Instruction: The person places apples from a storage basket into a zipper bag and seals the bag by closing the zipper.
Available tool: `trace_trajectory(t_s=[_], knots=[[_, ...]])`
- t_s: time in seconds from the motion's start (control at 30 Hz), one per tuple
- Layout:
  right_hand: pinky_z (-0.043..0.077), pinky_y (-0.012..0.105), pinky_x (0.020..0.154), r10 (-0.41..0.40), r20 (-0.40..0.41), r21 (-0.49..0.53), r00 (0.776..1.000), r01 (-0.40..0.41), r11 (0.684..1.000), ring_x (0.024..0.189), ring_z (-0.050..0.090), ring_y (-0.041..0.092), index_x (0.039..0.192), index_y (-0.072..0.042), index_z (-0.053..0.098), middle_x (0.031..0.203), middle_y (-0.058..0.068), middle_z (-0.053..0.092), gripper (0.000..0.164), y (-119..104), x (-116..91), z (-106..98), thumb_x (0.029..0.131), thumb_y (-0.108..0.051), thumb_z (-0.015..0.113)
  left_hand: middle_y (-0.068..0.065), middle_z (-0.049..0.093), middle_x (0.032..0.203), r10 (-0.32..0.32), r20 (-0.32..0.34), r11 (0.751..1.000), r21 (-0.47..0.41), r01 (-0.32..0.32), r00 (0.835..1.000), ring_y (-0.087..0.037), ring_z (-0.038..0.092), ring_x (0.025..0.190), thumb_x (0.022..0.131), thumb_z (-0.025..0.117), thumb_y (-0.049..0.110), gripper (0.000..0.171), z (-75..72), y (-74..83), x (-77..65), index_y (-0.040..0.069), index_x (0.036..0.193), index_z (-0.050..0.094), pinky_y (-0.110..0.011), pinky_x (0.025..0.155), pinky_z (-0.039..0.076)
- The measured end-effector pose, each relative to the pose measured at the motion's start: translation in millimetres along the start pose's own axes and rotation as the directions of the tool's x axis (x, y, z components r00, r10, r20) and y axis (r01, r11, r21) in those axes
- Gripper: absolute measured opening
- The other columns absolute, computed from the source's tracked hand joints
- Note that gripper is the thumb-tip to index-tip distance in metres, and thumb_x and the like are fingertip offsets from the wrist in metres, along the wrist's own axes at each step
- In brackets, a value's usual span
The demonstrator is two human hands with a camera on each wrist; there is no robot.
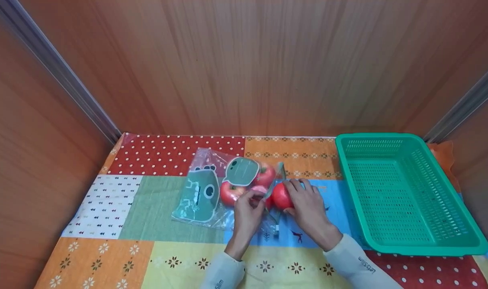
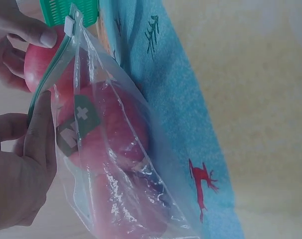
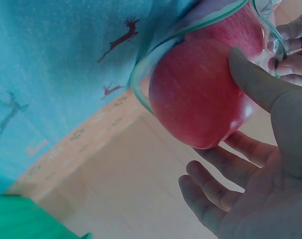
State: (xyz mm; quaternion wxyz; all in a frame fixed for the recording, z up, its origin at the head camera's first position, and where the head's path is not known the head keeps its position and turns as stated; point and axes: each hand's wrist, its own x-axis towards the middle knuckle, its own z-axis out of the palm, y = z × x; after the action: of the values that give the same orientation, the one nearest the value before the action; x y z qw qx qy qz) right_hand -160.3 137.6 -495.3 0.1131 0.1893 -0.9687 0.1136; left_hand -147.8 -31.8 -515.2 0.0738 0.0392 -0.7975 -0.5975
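- The red apple (image 1: 281,196) is at the mouth of the clear bag (image 1: 234,176), beside the green rim (image 3: 191,27); other apples (image 1: 230,192) lie inside.
- It is probably firm and rather heavy for its size; the smooth skin may slip and can bruise, so the hold should be wide, around its fullest part, without squeezing.
- The bag looks thin, light and floppy; its rim seems the stiffer part and the better place to take.
- The right hand (image 1: 308,204) holds the apple, thumb on one side and fingers on the other, with some fingers free of it.
- The left hand (image 1: 248,214) pinches the rim between thumb and finger, wrist low, near the right hand.
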Motion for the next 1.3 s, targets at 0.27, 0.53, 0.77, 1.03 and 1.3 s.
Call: trace_trajectory(t_s=[0.27,0.53,0.77,1.03,1.3], knots=[[0.043,0.046,0.087,0.027,-0.006,0.067,1.000,-0.027,0.997,0.116,0.039,0.026,0.132,-0.012,0.046,0.123,0.007,0.051,0.081,-4,3,8,0.063,-0.031,0.084,0.003,0.064,0.088,0.038,-0.009,0.999,0.027,-0.038,0.999,-0.012,0.056,0.069,0.080,0.068,0.001,0.018,0.4,0.2,0.6,0.009,0.096,0.069,-0.025,0.063,0.051],[0.042,0.044,0.087,0.069,-0.029,0.110,0.997,-0.065,0.992,0.115,0.041,0.026,0.135,-0.013,0.045,0.123,0.007,0.053,0.084,-8,7,17,0.063,-0.032,0.084,0.004,0.063,0.087,0.070,-0.034,0.997,0.044,-0.069,0.997,-0.011,0.056,0.066,0.079,0.069,0.002,0.015,2.5,0.8,1.6,0.011,0.091,0.070,-0.025,0.062,0.051],[0.042,0.042,0.085,0.114,-0.071,0.157,0.991,-0.101,0.982,0.114,0.041,0.025,0.141,-0.014,0.036,0.120,0.007,0.056,0.095,-9,10,25,0.062,-0.031,0.086,0.004,0.062,0.087,0.062,-0.027,0.997,0.051,-0.061,0.998,-0.010,0.057,0.066,0.079,0.070,0.003,0.015,3.6,2.0,2.0,0.012,0.091,0.070,-0.024,0.061,0.052],[0.042,0.041,0.085,0.157,-0.065,0.202,0.985,-0.141,0.969,0.114,0.040,0.023,0.145,-0.018,0.030,0.121,0.006,0.055,0.101,-10,12,32,0.061,-0.028,0.086,0.004,0.061,0.087,0.032,-0.019,0.998,0.054,-0.031,0.999,-0.010,0.058,0.067,0.080,0.069,0.005,0.014,4.5,2.0,2.4,0.012,0.093,0.070,-0.024,0.061,0.052],[0.042,0.040,0.085,0.183,-0.037,0.223,0.982,-0.171,0.960,0.111,0.041,0.020,0.135,-0.015,0.043,0.120,0.004,0.055,0.085,-14,14,38,0.063,-0.027,0.086,0.003,0.063,0.085,0.004,-0.001,0.998,0.055,-0.004,1.000,-0.010,0.058,0.065,0.081,0.069,0.006,0.015,3.9,3.2,2.3,0.013,0.094,0.071,-0.023,0.059,0.052]])
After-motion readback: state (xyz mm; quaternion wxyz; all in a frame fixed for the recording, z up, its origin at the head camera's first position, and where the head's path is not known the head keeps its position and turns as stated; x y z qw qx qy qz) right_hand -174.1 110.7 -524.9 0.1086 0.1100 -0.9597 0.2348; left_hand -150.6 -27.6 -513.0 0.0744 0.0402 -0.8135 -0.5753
